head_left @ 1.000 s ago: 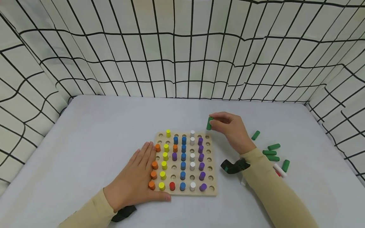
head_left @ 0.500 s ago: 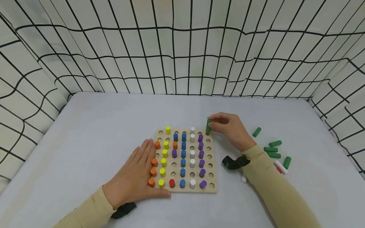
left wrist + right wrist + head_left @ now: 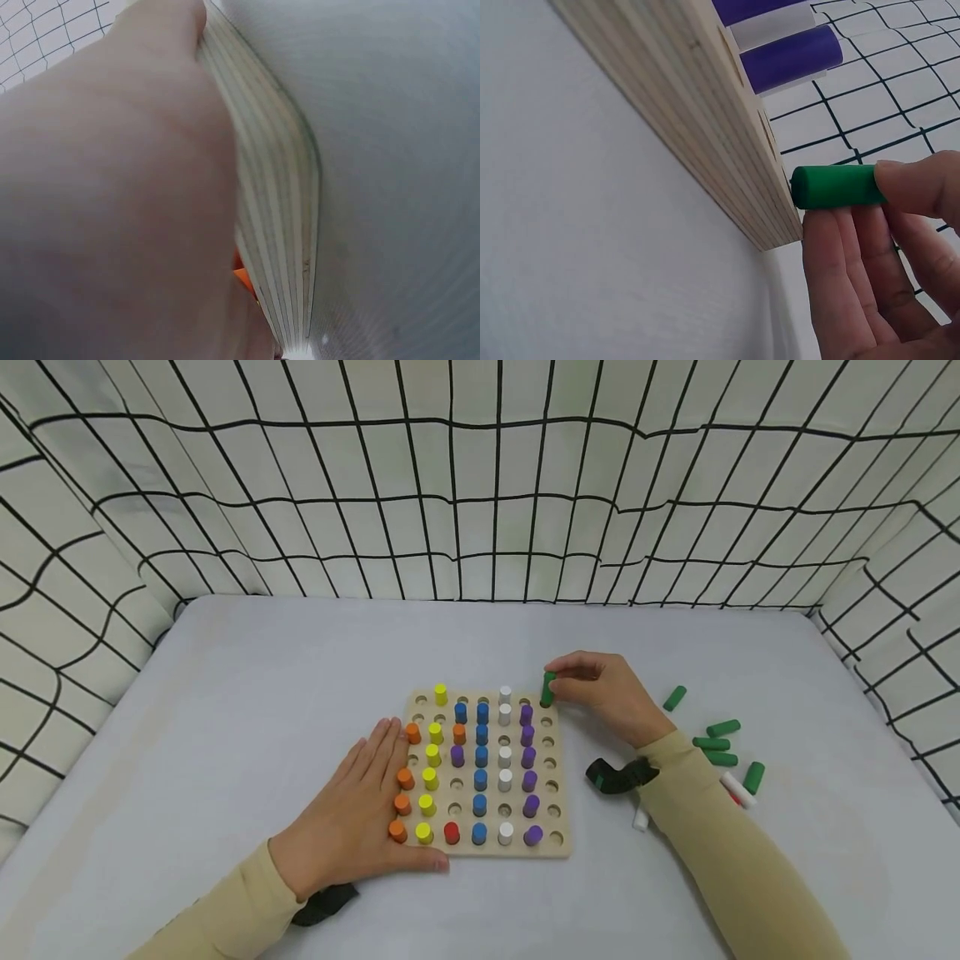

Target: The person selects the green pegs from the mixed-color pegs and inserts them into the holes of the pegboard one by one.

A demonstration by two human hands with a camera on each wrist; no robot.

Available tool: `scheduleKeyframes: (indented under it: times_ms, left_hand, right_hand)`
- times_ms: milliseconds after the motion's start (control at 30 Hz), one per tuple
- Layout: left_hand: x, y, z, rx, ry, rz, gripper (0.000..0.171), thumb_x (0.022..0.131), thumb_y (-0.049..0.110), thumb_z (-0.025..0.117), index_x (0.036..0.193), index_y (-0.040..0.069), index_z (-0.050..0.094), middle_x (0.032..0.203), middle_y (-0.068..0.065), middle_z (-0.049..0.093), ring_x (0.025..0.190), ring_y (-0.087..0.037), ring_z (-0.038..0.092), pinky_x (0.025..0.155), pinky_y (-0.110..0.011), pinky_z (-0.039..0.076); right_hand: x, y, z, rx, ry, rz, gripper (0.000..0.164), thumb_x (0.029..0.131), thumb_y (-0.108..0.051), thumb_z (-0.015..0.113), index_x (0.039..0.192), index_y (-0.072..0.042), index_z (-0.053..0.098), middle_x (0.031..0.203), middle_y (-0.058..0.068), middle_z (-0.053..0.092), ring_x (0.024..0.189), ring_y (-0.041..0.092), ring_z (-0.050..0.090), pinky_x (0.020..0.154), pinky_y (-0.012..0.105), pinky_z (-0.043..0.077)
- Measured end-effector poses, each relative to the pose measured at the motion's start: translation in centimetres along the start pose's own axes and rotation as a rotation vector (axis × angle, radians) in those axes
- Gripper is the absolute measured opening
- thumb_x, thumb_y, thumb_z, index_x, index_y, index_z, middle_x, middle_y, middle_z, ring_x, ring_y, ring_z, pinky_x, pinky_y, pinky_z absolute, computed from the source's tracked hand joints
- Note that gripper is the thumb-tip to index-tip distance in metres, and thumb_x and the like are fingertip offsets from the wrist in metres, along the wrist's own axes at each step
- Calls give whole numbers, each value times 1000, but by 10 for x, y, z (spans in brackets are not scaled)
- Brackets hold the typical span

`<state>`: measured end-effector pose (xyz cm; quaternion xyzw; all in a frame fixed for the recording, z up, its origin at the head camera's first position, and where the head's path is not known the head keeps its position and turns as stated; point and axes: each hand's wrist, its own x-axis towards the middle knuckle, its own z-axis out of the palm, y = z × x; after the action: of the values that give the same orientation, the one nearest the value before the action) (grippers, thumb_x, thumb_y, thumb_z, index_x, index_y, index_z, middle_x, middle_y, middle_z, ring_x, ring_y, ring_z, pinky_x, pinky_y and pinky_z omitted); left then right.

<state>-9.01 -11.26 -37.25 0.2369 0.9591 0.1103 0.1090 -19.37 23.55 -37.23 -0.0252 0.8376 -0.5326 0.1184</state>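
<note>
A green peg (image 3: 548, 690) is pinched upright between the thumb and fingers of my right hand (image 3: 609, 695), its lower end right at the far right corner hole of the wooden pegboard (image 3: 564, 850). In the right wrist view the green peg (image 3: 838, 187) has its end close at the board's face. My left hand (image 3: 360, 814) lies with straight fingers along the board's left edge, thumb along the near edge. Columns of pegs stand in the board: orange, yellow (image 3: 430, 778), blue (image 3: 481, 780), white and purple (image 3: 528, 782), plus one red peg (image 3: 452, 832). The right column's other holes are bare.
Several loose green pegs (image 3: 723, 727) lie on the white tabletop to the right, with a white peg (image 3: 738, 789) partly over a red one near the sleeve. Another white peg (image 3: 641, 818) lies beside the right forearm. Behind the table rises a black wire grid (image 3: 498, 502).
My right hand has brought the green peg slightly left and down onto the far right corner hole. The left hand stays against the board. The head view has tilted a little.
</note>
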Motion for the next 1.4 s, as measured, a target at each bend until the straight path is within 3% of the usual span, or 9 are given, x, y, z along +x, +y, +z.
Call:
scheduleKeyframes:
  times_ms: [633,1067,1400]
  left_hand:
    - [-4,-1,2,23,19,1,146,67,99,54,164,-3,17,174,-21,13,163,-42,12,130,-63,20]
    - [-2,-1,1,48,6,-14,145,68,99,54,164,-2,16,175,-19,11,164,-39,9,132,-61,12]
    - [2,0,1,61,8,-8,145,68,98,57,164,-2,16,175,-19,11,164,-38,8,133,-60,12]
  right_hand:
    - [0,-7,-1,-87,-47,-1,27,91,-26,79,117,-20,74,115,3,76,106,20,67,90,33,50]
    - [0,-8,-2,-106,-57,11,27,90,-30,81,115,-22,74,115,2,76,104,22,65,84,34,50]
    - [-2,-8,-5,-103,-49,13,31,90,-35,80,117,-23,73,119,-2,75,113,21,66,99,38,50]
